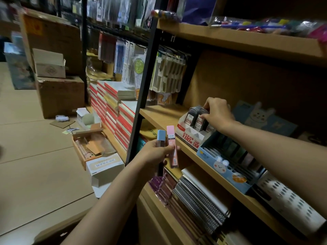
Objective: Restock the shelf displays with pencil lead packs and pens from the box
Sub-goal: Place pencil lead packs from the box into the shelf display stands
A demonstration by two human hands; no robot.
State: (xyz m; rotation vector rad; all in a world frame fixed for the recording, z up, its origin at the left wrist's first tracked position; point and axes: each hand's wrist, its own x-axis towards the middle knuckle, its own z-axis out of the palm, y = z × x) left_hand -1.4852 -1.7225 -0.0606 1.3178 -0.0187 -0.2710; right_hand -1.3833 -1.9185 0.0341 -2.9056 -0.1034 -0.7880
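1. Lead packs first: my left hand (155, 151) grips two slim tubes in front of the wooden shelf (159, 115), a blue-capped lead pack (160, 138) and a pink lead pack (172, 145), both roughly upright and side by side.
2. Right hand (218, 114) is up on the shelf, fingers pinching a dark lead pack (200, 119) standing in the red-and-white display box (192, 134).
3. Just beside it sits a blue bunny display box (224, 167) with darker packs lined up inside.
4. Down on the floor there's an open box (88, 145).
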